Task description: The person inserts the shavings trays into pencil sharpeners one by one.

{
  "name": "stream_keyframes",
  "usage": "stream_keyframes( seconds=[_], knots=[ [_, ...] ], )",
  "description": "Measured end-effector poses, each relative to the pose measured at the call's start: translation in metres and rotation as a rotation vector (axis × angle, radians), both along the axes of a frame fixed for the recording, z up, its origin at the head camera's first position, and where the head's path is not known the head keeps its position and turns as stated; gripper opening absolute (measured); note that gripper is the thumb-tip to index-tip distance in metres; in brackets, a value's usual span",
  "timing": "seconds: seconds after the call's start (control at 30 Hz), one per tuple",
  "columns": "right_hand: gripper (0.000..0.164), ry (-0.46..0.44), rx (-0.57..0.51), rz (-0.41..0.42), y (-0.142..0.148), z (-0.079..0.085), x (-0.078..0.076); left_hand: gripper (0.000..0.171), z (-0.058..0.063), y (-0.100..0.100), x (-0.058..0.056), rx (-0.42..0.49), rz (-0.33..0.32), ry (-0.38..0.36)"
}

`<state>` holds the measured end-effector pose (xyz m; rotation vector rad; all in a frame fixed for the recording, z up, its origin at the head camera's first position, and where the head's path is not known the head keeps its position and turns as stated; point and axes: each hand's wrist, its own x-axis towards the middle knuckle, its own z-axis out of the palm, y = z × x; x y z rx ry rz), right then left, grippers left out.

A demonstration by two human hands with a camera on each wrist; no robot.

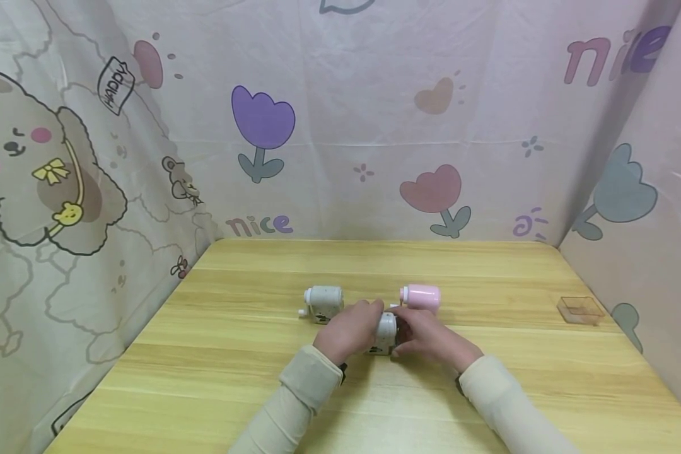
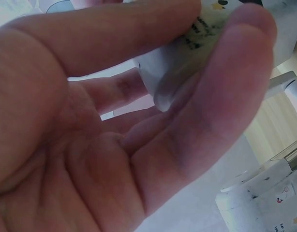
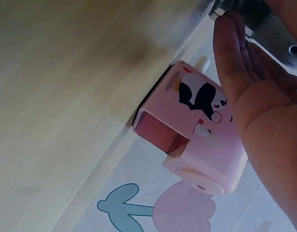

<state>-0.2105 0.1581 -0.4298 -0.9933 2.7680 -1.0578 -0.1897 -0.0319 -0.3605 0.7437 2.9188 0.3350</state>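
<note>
A white-grey crank pencil sharpener (image 1: 383, 334) stands on the table between both hands. My left hand (image 1: 350, 331) grips it from the left; in the left wrist view the thumb and fingers lie against its printed body (image 2: 284, 29). At its other end is my right hand (image 1: 431, 335), fingers on one side and thumb on the other. The right wrist view shows a round hole in that end of the sharpener (image 3: 274, 36). Behind the right hand stands a pink pencil sharpener (image 1: 422, 296) with a panda print. The hands hide much of the held sharpener.
Another grey crank pencil sharpener (image 1: 326, 302) stands behind the left hand. A small clear orange box (image 1: 581, 311) lies near the right edge of the wooden table (image 1: 215, 378). Printed curtains (image 1: 340, 189) hang at the back and both sides.
</note>
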Motion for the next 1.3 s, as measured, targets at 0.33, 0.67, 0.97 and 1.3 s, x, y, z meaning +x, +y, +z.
stream_keyframes(
  seconds=[0.33,0.67,0.97,1.3],
  knots=[
    [0.074,0.032,0.005,-0.016,-0.0020,-0.0016,-0.0016,0.033,-0.0001,-0.0011,0.0009,-0.001,0.006,0.005],
    [0.074,0.028,0.000,-0.017,-0.0046,-0.0009,-0.0009,0.030,-0.0006,-0.0012,0.0007,-0.006,0.004,0.016],
    [0.072,0.013,-0.006,-0.009,-0.0063,-0.0002,-0.0013,0.029,-0.0011,-0.0012,0.0010,-0.004,0.000,0.034],
    [0.072,-0.008,-0.013,-0.015,-0.0081,0.0000,-0.0011,0.028,-0.0046,-0.0004,-0.0006,-0.007,-0.009,0.045]
  ],
)
